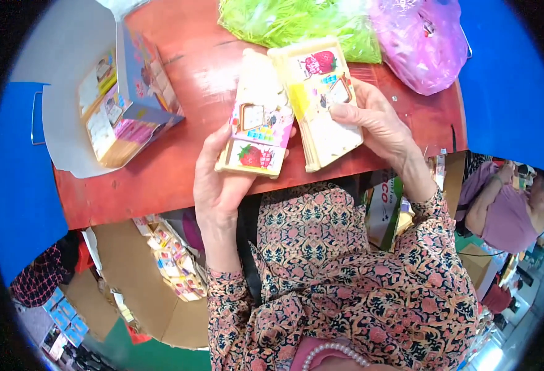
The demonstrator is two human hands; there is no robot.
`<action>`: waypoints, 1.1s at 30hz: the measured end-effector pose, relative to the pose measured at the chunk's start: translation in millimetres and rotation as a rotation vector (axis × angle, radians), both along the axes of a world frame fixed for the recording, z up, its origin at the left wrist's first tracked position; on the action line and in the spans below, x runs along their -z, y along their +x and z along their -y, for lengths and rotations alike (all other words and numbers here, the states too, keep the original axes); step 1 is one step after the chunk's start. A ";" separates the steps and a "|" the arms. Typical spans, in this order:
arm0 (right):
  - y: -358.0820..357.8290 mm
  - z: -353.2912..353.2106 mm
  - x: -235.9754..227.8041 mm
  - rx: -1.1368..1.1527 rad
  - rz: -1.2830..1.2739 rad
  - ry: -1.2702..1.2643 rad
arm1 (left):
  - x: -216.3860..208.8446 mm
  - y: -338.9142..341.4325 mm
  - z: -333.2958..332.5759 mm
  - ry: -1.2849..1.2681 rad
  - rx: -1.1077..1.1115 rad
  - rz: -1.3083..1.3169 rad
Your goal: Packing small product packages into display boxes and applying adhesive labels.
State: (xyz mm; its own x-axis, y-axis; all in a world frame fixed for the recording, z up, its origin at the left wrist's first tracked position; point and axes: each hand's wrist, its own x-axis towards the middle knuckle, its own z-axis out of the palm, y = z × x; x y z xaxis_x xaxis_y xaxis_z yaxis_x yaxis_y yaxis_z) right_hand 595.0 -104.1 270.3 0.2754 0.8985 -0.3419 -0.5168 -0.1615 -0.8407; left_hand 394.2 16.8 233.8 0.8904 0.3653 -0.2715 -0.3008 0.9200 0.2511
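Note:
My left hand (217, 179) is closed round a stack of flat cards (259, 120) printed with a strawberry and a slice of bread on pink and cream. A second stack of cards (317, 105), yellow and cream with a strawberry at its far end, is gripped in my right hand (377, 120), the thumb lying across its top. Both stacks are held over the red table (207, 80), side by side and touching or nearly so near their far ends. Fingers beneath the stacks are mostly hidden.
An open white box (151, 80) at left holds similar card stacks (108, 117). Behind my hands lie a green plastic bag (303, 21) and a pink plastic bag (420, 43). Below the table's near edge, a cardboard box (130, 253) contains more packs. Another person (510, 210) sits at right.

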 end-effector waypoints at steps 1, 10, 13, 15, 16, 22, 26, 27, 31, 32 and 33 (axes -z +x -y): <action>-0.1 0.9 -5.3 -0.063 0.074 0.010 | 2.8 -2.7 -0.3 -0.027 0.013 0.043; -1.4 -19.3 -43.0 -0.813 1.300 0.365 | 8.7 3.8 -17.7 0.225 0.144 -0.060; -22.8 -30.9 -40.3 -0.815 1.435 0.436 | 3.3 1.5 -23.3 0.418 0.233 -0.142; -32.2 -35.7 -36.1 -0.755 1.602 0.482 | -7.8 -4.3 -26.8 0.550 0.248 -0.221; -32.4 -35.4 -36.7 -0.761 1.606 0.470 | -12.8 -1.0 -26.1 0.692 0.202 -0.414; -39.7 -42.0 -22.3 -0.469 1.932 0.380 | -9.1 1.2 -33.4 0.862 0.139 -0.466; -28.1 -47.9 -17.5 -0.547 2.145 0.312 | 6.4 6.5 -24.0 0.736 -0.086 -0.268; -24.0 -48.5 -17.3 -0.552 2.149 0.305 | 8.4 13.0 -18.9 0.992 -0.273 -0.330; -28.6 -50.7 -19.4 -0.479 2.060 0.416 | 7.2 -5.1 0.5 1.392 -0.457 -0.270; -27.3 -56.4 -15.4 -0.468 2.028 0.442 | 6.9 -4.7 0.9 1.570 -0.466 -0.347; -29.0 -55.6 -16.3 -0.476 1.990 0.465 | 10.8 -4.4 6.0 1.501 -0.480 -0.347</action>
